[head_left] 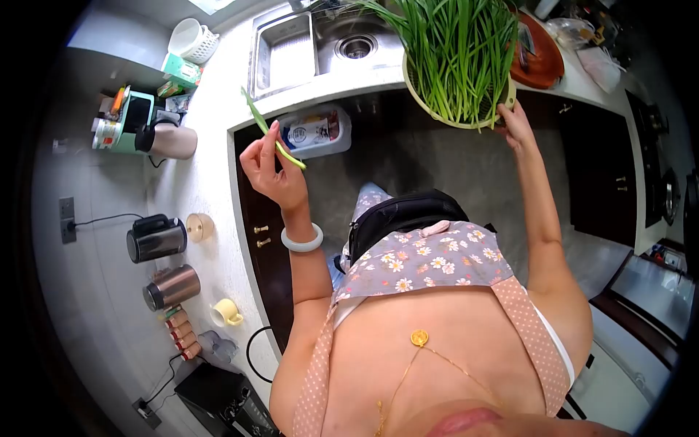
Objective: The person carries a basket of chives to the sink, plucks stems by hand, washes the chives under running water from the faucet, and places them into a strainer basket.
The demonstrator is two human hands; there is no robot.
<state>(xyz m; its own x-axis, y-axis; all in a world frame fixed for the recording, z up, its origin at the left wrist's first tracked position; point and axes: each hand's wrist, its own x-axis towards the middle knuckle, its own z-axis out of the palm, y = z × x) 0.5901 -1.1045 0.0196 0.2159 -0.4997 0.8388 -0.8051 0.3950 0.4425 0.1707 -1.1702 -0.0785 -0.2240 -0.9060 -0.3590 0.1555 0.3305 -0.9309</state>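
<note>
Between the fingertips of my left hand is a single green chive stalk, raised over the counter's front edge. Its pale end points down toward my wrist. My right hand grips the rim of a cream-coloured basket at its lower right side. A large heap of long green chives fills the basket, with leaves spilling past the far rim. The basket is held up in front of the counter, right of the sink, and its underside is hidden.
A steel sink is set in the white counter. A plastic tub with packets sits low below it. Along the left stand a kettle, a yellow mug and a white basket. A reddish-brown tray lies at right.
</note>
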